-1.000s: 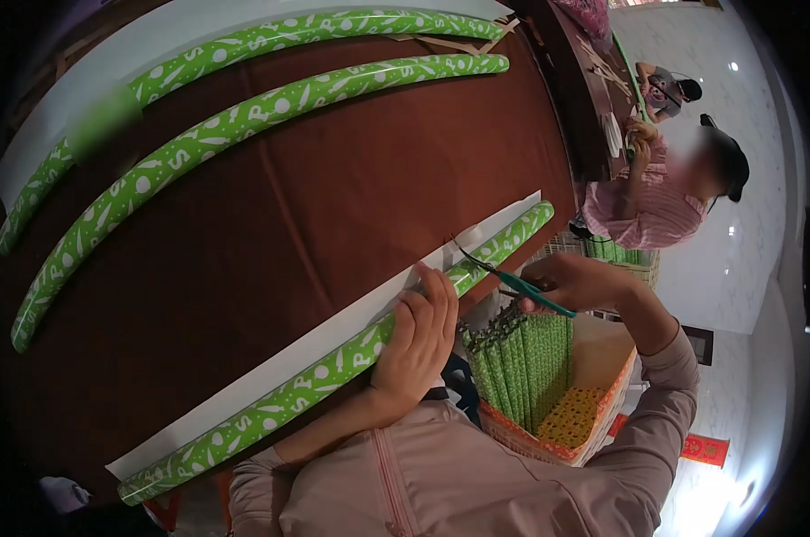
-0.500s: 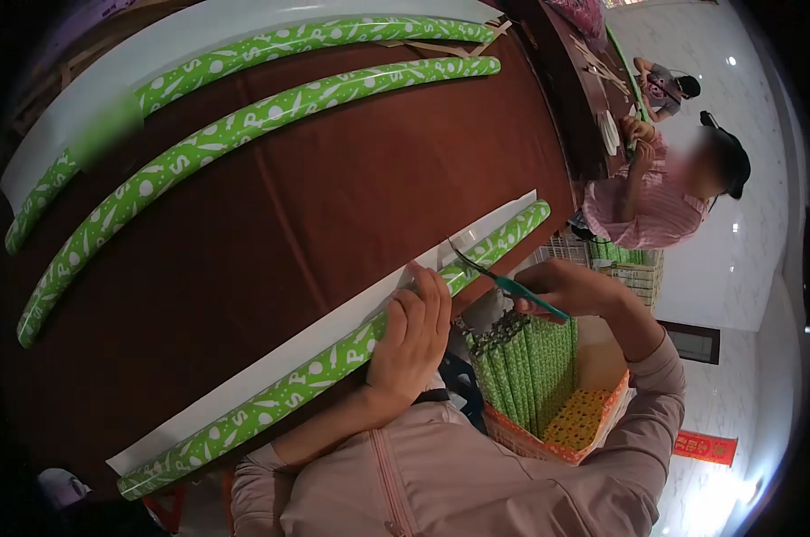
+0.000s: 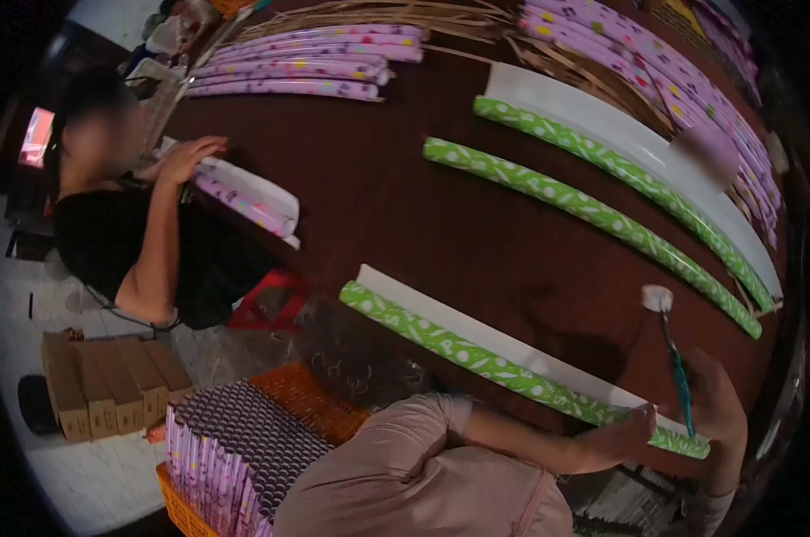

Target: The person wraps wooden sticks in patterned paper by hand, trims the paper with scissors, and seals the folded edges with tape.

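A green roll of white-printed paper [image 3: 485, 362] lies along the table's near edge, with a white strip of its sheet unrolled behind it. My left hand [image 3: 615, 440] is closed over the roll near its right end, its fingertips partly hidden. Just right of it, my right hand [image 3: 723, 412] holds scissors [image 3: 681, 389] with teal handles, their dark blades pointing away from me. A small white tape roll [image 3: 657, 298] appears at the blade tips; whether they touch I cannot tell. Two more green rolls, a middle one [image 3: 593, 215] and a farther one [image 3: 629, 170], lie beyond.
At the left a person [image 3: 145, 242] in black handles a purple roll [image 3: 244, 206]. Purple rolls [image 3: 297, 67] lie at the back. Below left, an orange basket [image 3: 302, 394] holds many purple rolls, near cardboard boxes [image 3: 109, 385] and a red stool [image 3: 275, 300].
My view has swung left, bringing the person in black and the basket of purple rolls into sight. The scissors stay in my right hand; my left hand is now nearer the roll's right end.
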A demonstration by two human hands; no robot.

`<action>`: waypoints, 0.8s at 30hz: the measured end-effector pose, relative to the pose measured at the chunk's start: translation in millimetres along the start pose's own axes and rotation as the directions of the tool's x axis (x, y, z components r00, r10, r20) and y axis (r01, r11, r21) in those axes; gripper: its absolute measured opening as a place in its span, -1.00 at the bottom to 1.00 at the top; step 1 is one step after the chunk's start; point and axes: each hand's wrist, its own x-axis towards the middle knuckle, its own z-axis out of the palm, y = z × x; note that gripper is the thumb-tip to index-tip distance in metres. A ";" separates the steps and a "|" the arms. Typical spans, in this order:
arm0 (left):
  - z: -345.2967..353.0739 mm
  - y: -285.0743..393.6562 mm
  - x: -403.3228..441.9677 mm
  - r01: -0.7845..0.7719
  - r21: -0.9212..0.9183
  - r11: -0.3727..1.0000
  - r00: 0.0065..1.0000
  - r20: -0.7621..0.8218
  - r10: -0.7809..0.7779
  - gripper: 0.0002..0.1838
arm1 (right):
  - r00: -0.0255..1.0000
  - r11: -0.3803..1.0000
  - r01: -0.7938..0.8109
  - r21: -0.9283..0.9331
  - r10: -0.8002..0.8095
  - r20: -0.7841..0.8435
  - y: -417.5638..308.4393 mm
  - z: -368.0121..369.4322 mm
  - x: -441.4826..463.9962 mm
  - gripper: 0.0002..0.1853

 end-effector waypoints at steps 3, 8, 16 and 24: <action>-18.2 -7.5 -10.8 -0.044 0.191 0.981 0.999 0.018 0.041 -0.39 | 0.837 0.776 0.524 -0.350 -0.545 0.046 -79.6 58.5 98.5 -0.46; 48.9 29.4 -0.6 -0.125 0.532 0.838 0.910 0.398 -0.117 -0.45 | 0.684 0.653 0.614 -0.443 -0.720 -0.112 -184.9 148.3 237.9 -0.48; -46.5 -22.9 -1.8 -0.057 0.168 0.984 0.990 0.140 0.033 -0.50 | 0.591 0.575 0.705 -0.414 -0.800 -0.105 -125.7 28.3 119.3 -0.63; -47.4 -21.9 4.4 -0.034 -0.005 0.999 0.999 0.033 0.034 -0.58 | 0.872 0.825 -0.115 -0.553 -0.182 -0.454 101.4 7.2 -89.2 -0.71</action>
